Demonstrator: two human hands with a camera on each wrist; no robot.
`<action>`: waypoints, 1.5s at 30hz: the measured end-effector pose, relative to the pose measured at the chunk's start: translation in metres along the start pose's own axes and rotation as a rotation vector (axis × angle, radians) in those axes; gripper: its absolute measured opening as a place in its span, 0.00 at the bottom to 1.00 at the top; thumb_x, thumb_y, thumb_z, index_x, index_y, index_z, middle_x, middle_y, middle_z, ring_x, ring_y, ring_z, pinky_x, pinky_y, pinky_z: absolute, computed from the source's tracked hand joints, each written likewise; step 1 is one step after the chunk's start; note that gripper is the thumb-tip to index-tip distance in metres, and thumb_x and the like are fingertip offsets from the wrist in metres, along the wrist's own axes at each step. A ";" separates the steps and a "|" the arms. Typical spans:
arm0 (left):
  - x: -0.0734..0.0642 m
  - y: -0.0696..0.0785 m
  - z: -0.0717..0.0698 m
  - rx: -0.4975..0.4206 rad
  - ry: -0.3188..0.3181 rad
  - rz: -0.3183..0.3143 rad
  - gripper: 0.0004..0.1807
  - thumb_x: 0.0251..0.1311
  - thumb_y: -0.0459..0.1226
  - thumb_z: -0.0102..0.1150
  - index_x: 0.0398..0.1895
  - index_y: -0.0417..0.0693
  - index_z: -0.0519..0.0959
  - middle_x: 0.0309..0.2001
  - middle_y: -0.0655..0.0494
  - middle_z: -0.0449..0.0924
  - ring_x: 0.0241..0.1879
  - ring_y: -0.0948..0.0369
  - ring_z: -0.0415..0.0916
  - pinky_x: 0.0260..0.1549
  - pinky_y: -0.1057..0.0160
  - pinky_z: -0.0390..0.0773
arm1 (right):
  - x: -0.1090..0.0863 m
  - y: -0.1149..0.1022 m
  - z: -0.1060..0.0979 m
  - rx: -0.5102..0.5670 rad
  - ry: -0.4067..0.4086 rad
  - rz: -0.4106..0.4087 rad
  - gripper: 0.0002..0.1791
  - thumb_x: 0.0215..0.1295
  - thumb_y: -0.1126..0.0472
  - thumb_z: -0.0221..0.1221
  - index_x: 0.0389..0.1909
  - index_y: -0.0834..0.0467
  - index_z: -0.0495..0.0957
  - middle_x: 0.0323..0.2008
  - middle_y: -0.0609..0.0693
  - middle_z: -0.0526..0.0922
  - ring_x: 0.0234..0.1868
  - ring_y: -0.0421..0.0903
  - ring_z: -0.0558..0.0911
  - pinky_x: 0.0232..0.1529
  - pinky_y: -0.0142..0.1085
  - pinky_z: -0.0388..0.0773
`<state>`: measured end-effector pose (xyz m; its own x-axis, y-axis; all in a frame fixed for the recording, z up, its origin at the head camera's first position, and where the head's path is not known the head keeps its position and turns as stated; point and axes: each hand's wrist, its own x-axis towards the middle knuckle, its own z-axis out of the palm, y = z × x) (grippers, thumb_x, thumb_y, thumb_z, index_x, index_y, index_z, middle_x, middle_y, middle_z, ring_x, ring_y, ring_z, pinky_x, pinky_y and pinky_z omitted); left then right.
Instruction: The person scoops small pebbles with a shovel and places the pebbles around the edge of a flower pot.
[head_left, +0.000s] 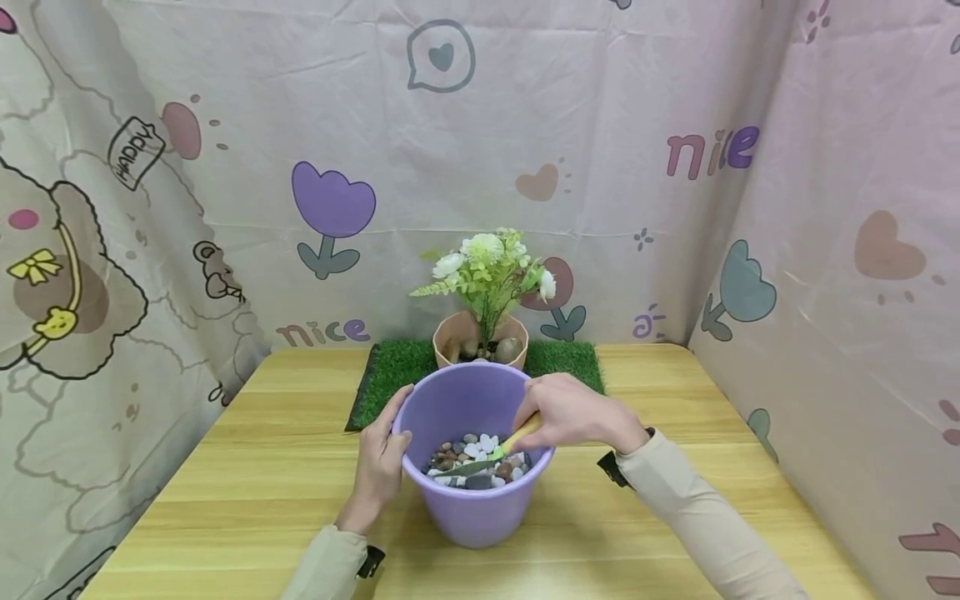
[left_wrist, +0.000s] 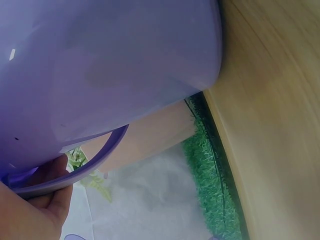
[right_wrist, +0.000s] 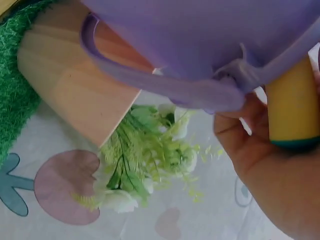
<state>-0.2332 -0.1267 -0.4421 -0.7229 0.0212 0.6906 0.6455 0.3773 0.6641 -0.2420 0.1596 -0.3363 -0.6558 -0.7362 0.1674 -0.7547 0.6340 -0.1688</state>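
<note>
A purple bucket (head_left: 480, 508) holds pebbles (head_left: 453, 457) in white, brown and grey. My left hand (head_left: 381, 457) grips its rim on the left, the thumb over the edge. In the left wrist view, fingers (left_wrist: 60, 202) pass by the bucket's handle (left_wrist: 102, 155). My right hand (head_left: 573, 412) holds a small trowel by its yellow handle (head_left: 523, 433), over the rim's right side. The trowel's dark blade (head_left: 471, 469) lies low among the pebbles. From the right wrist view, the yellow handle (right_wrist: 292, 107) shows a green end.
Behind the bucket, a pinkish planter (head_left: 442, 333) with stones and white flowers (head_left: 483, 250) stands on a green turf mat (head_left: 401, 367). The wooden table (head_left: 262, 467) is backed by printed curtains (head_left: 615, 83) at the rear and both sides.
</note>
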 end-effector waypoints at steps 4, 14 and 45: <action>0.000 0.000 0.000 -0.007 -0.002 0.006 0.34 0.50 0.25 0.44 0.67 0.38 0.70 0.59 0.39 0.78 0.51 0.44 0.81 0.46 0.50 0.83 | 0.007 -0.003 0.003 0.050 -0.095 -0.027 0.08 0.51 0.38 0.69 0.28 0.36 0.88 0.23 0.27 0.77 0.27 0.31 0.72 0.28 0.26 0.69; 0.000 0.000 0.000 -0.003 0.005 0.006 0.34 0.51 0.26 0.43 0.67 0.39 0.71 0.59 0.41 0.78 0.51 0.45 0.81 0.47 0.57 0.83 | 0.016 -0.006 0.007 -0.066 0.006 0.045 0.07 0.53 0.41 0.68 0.25 0.37 0.88 0.22 0.27 0.81 0.24 0.29 0.74 0.26 0.27 0.71; 0.001 0.000 0.000 0.003 0.008 0.029 0.34 0.51 0.26 0.44 0.67 0.38 0.71 0.58 0.39 0.79 0.49 0.45 0.82 0.46 0.49 0.83 | 0.031 0.001 0.010 -0.233 -0.004 0.061 0.16 0.48 0.42 0.71 0.09 0.39 0.78 0.15 0.30 0.73 0.19 0.35 0.69 0.36 0.38 0.69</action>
<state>-0.2337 -0.1271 -0.4417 -0.7021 0.0252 0.7117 0.6653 0.3797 0.6428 -0.2631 0.1350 -0.3408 -0.7005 -0.6956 0.1596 -0.6978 0.7144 0.0507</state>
